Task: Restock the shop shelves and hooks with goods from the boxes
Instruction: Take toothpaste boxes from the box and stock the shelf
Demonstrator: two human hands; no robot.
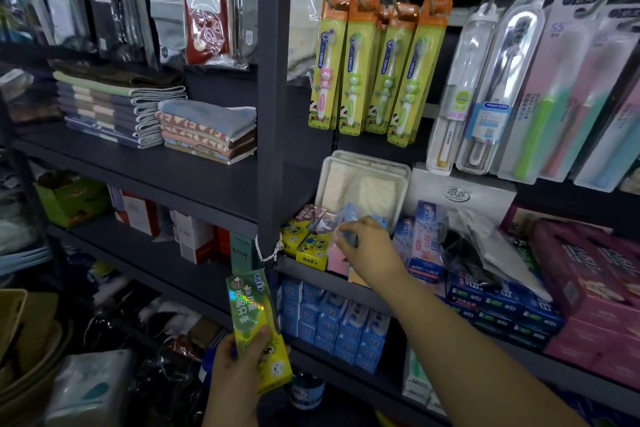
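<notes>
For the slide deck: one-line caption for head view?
Left hand holds a green toothpaste box; right hand reaches among small boxes on the shelf.

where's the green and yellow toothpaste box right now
In the head view it is low and centre-left, gripped by the left hand: the green and yellow toothpaste box is held tilted in front of the dark shelf upright.

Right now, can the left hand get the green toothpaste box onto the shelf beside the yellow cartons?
Probably not yet. The left hand grips the green toothpaste box low, and the right hand, fingers on a small packet there, blocks the spot by the yellow cartons.
</notes>
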